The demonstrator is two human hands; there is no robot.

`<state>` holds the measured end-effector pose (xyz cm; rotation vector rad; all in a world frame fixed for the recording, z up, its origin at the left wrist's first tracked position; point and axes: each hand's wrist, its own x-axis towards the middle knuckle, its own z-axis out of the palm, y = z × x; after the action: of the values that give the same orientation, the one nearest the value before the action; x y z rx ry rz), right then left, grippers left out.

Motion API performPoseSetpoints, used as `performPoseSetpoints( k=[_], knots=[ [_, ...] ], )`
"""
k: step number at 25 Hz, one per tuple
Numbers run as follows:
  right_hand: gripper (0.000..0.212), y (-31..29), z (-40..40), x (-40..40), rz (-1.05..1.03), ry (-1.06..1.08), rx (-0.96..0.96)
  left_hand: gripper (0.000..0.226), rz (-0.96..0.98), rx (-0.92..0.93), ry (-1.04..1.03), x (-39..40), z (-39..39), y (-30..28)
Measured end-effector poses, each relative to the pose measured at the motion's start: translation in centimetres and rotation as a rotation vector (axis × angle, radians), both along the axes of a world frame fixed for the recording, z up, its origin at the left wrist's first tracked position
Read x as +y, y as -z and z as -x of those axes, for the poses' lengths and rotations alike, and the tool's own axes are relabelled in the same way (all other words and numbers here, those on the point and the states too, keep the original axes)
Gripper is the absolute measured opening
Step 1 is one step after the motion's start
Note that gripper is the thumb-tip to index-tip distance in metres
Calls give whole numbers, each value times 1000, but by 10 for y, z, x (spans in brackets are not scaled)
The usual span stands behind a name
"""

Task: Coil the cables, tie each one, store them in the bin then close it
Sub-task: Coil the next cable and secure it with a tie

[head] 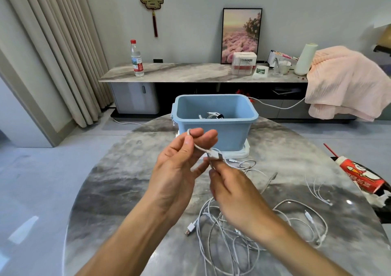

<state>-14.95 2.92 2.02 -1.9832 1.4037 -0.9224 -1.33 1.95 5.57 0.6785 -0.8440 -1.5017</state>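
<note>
Hands (175, 165) (234, 193) pinch thin, perhaps rubbery white cable (203, 148).

Glossy marble table (131, 191), matt plastic bin (232, 133)

A round marbled table (118, 191) carries a blue bin (215, 131), loose white cables (232, 233) and a red carton (359, 178).

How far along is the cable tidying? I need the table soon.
Early on. Done: at least one coiled cable lies in the open blue bin. In hand: the left hand and right hand hold a white cable. Left: the loose cables on the table, and closing the bin.
</note>
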Motion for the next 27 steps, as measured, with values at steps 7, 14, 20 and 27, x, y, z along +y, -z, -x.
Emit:
performPoseSetpoints(
  k=[7, 14, 20, 27],
  knots=[
    [21, -40, -9, 30, 97, -3, 357, 19, 640, -1109, -311, -8, -8, 21],
    [32, -75, 60, -5, 334, -111, 54, 32, 444, -747, 233, 1, -7, 3],
    [20, -27, 42, -17, 220, 35, -424, 21, 87, -25, 308, 8, 0, -5],
    [21, -6, -7, 14, 39, -27, -14, 15, 116, -124, -93, 2, -4, -4]
  ],
)
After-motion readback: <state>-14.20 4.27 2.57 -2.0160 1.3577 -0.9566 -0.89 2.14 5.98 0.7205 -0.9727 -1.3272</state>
